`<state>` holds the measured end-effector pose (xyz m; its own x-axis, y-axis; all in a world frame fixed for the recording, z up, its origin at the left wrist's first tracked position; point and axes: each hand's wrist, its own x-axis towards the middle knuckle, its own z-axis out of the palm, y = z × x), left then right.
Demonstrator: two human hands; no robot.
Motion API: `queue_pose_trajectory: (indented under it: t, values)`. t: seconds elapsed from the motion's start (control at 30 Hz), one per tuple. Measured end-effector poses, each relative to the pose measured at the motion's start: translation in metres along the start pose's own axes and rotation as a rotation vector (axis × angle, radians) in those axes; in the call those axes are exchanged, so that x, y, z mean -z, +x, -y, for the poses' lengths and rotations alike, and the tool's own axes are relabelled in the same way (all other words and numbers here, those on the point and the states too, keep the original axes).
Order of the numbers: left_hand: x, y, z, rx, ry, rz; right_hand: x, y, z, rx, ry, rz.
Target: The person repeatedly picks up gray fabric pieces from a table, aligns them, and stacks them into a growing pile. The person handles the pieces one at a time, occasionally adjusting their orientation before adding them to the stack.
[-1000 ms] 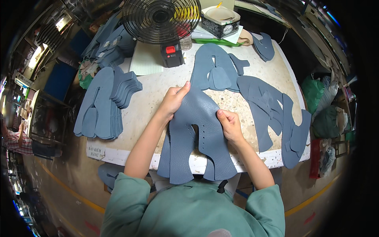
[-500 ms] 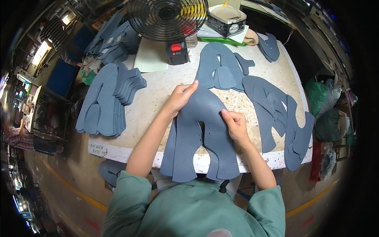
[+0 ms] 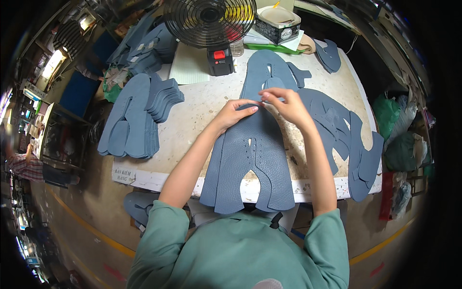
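A blue-grey leather shoe piece (image 3: 236,159), with a slit and small punched holes, lies over similar pieces at the table's near edge. Its upper end is lifted and curled, and my left hand (image 3: 233,115) grips that edge, thumb on top and fingers behind. Just above the same edge is my right hand (image 3: 288,107), with its fingers bent and slightly apart and their tips close to my left thumb. Nothing shows in my right fingers. Directly beyond my hands lies another stack of leather pieces (image 3: 262,65), partly covered by my right hand.
A tall stack of cut pieces (image 3: 139,130) stands at left, smaller notched pieces (image 3: 166,98) beside it. Loose pieces (image 3: 327,115) spread at right, some over the table edge (image 3: 144,178). A black fan (image 3: 209,24), a notebook (image 3: 190,65) and a box (image 3: 278,26) stand at the back.
My right hand has left the piece's right side and moved up to its top edge beside my left thumb. The top edge is now curled up, and the piece lies flatter.
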<state>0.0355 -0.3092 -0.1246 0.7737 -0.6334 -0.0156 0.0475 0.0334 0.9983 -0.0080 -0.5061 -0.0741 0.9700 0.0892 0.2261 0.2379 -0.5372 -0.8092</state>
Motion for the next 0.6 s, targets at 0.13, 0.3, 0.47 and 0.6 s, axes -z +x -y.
queue_pose_trajectory:
  t: [0.13, 0.3, 0.47, 0.6]
  values:
    - [0.004, -0.001, 0.008, 0.108, 0.071, -0.041, -0.039, -0.004, -0.013, 0.013, 0.054, 0.063]
    - [-0.006, -0.001, 0.012, 0.216, 0.136, -0.052, -0.063, -0.010, -0.031, -0.146, 0.025, -0.157]
    - [-0.016, -0.017, 0.009, 0.230, 0.258, -0.097, -0.067, -0.005, -0.039, -0.296, -0.095, -0.219]
    - [-0.019, -0.050, 0.002, 0.353, 0.096, 0.026, -0.068, -0.001, -0.040, -0.354, -0.150, -0.198]
